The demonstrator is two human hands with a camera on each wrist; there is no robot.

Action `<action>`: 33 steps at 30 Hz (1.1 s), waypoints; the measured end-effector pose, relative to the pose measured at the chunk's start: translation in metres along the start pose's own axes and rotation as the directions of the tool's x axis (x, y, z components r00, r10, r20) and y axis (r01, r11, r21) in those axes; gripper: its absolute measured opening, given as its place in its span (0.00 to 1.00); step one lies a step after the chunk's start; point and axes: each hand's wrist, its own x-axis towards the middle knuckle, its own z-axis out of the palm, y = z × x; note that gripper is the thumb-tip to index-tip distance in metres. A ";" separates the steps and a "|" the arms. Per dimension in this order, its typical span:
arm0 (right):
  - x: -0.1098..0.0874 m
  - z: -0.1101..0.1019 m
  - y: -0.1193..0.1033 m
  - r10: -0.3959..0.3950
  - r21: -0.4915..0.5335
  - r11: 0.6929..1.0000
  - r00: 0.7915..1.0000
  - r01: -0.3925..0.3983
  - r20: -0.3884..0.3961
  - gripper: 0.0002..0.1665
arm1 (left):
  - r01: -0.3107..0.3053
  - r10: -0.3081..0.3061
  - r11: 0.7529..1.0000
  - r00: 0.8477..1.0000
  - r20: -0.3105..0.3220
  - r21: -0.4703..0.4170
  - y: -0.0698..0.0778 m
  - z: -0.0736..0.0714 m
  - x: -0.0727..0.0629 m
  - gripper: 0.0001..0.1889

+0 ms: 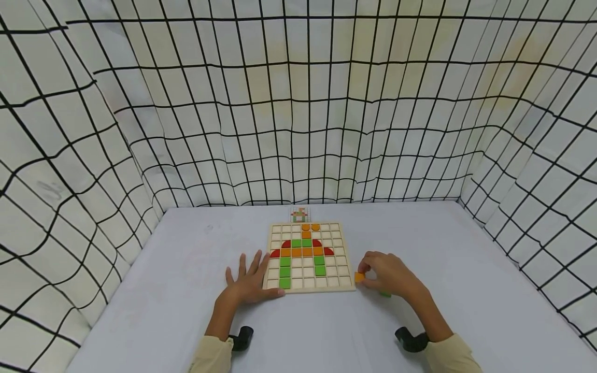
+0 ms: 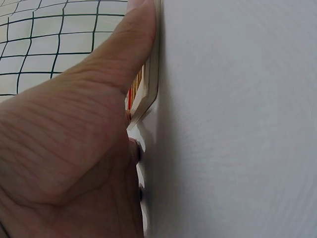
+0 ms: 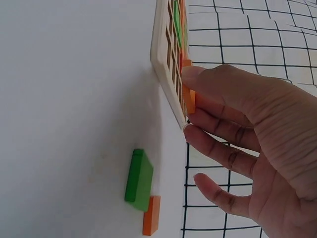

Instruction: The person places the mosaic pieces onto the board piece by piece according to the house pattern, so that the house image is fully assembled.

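A wooden grid board (image 1: 308, 291) lies on the white table, bearing green, orange and red tiles in a figure-like pattern. My left hand (image 1: 247, 285) rests with spread fingers at its front left corner, the thumb along the front edge. Just past the board's right edge, my right hand (image 1: 389, 272) pinches an orange square tile (image 3: 190, 101) between thumb and fingers. Below that hand, the right wrist view has a green tile (image 3: 139, 181) on the table and an orange tile (image 3: 151, 216) beside it. In the head view the hand covers most of the green one.
A small pattern card (image 1: 300, 214) stands behind the board's back edge. Black netting (image 1: 322, 129) over white sheeting encloses the table (image 1: 196, 269) at the back and on both sides. Black wrist cameras (image 1: 412, 340) sit below both hands.
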 end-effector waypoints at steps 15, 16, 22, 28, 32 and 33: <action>0.024 0.001 -0.030 -0.041 0.035 0.999 0.999 0.040 0.035 0.12 | 0.002 -0.002 1.000 1.000 -0.002 0.007 0.002 -0.001 0.000 0.59; 0.026 0.001 -0.032 -0.054 0.040 0.998 0.998 0.052 0.036 0.12 | 0.003 -0.003 1.000 1.000 -0.002 0.002 0.002 -0.001 0.000 0.59; 0.034 0.004 -0.044 -0.131 0.022 0.991 0.991 0.131 0.016 0.10 | 0.007 -0.007 1.000 1.000 -0.001 -0.014 0.002 -0.001 -0.002 0.59; 0.046 0.009 -0.056 -0.188 0.016 0.982 0.982 0.187 0.012 0.11 | 0.006 -0.006 1.000 1.000 -0.003 -0.010 0.001 -0.001 -0.003 0.59; 0.052 0.015 -0.065 -0.212 0.001 0.977 0.977 0.212 0.011 0.11 | 0.002 -0.002 1.000 1.000 -0.008 -0.006 0.000 0.000 -0.001 0.59; 0.053 0.016 -0.067 -0.213 -0.009 0.977 0.977 0.213 0.014 0.11 | 0.002 -0.002 1.000 1.000 -0.009 -0.004 0.000 0.001 -0.001 0.59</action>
